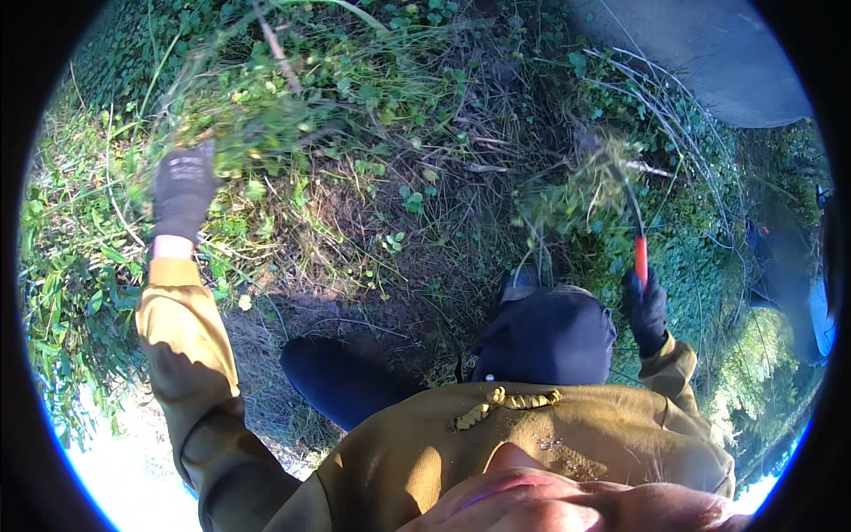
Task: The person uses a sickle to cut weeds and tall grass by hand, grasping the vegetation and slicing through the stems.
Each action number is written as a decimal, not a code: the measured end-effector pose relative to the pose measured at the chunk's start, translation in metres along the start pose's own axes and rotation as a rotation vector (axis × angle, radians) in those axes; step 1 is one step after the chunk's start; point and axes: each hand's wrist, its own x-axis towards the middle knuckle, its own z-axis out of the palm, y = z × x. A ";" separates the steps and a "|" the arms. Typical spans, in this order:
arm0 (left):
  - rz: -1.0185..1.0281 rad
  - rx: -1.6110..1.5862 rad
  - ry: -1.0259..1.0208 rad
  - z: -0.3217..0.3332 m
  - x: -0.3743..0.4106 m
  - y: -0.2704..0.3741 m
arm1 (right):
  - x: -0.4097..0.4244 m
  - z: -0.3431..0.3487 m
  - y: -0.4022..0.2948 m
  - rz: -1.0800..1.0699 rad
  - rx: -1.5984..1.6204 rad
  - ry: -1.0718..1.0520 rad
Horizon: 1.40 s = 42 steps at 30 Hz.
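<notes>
My left hand (pixel 184 189), in a dark glove, is at the left among blurred grass and leafy stems (pixel 246 133); its fingers are blurred, so whether it grips them cannot be told. On the right, my right hand (pixel 645 309), also gloved, is closed round the red handle of a sickle (pixel 640 259). The sickle's dark curved blade reaches up into a blurred clump of cut-looking grass (pixel 595 179). Low plants and dry stalks cover the soil (pixel 365 233) between my hands.
My bent knees (pixel 545 339) are close to the ground. A large smooth grey surface (pixel 705 60) stands at the upper right, with long thin stems (pixel 665 106) beside it. A loose stick (pixel 278 50) lies at the top. Another person, in blue (pixel 821 319), is partly visible at the far right.
</notes>
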 end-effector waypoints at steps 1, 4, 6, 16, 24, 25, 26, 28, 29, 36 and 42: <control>-0.167 0.018 -0.038 0.020 -0.014 -0.047 | 0.030 0.013 -0.024 -0.053 0.051 -0.052; -0.225 0.166 -0.096 0.093 -0.068 -0.116 | 0.106 0.070 -0.091 -0.204 0.146 -0.249; -0.058 -0.034 0.091 0.056 -0.081 -0.061 | 0.143 0.088 -0.124 -0.273 0.161 -0.305; 0.271 -0.383 0.227 -0.158 -0.008 0.238 | 0.219 0.156 -0.143 -0.268 0.168 -0.452; 0.008 -0.353 -0.041 -0.135 0.147 0.298 | 0.237 0.159 -0.072 -0.461 -0.405 -0.290; -0.018 -0.386 -0.055 -0.129 0.154 0.298 | 0.230 0.158 -0.081 -0.474 -0.424 -0.279; -0.050 -0.416 -0.071 -0.122 0.159 0.296 | 0.227 0.156 -0.096 -0.498 -0.425 -0.261; -0.044 -0.491 -0.053 -0.108 0.171 0.290 | 0.235 0.166 -0.110 -0.538 -0.388 -0.233; -0.033 -0.543 -0.031 -0.101 0.181 0.286 | 0.246 0.175 -0.114 -0.560 -0.345 -0.226; 0.157 -0.716 -0.060 -0.082 0.164 0.261 | 0.251 0.217 0.000 -0.368 -0.367 -0.208; 0.094 -1.825 0.170 0.059 0.037 0.259 | 0.208 0.167 0.109 -0.145 0.185 -0.283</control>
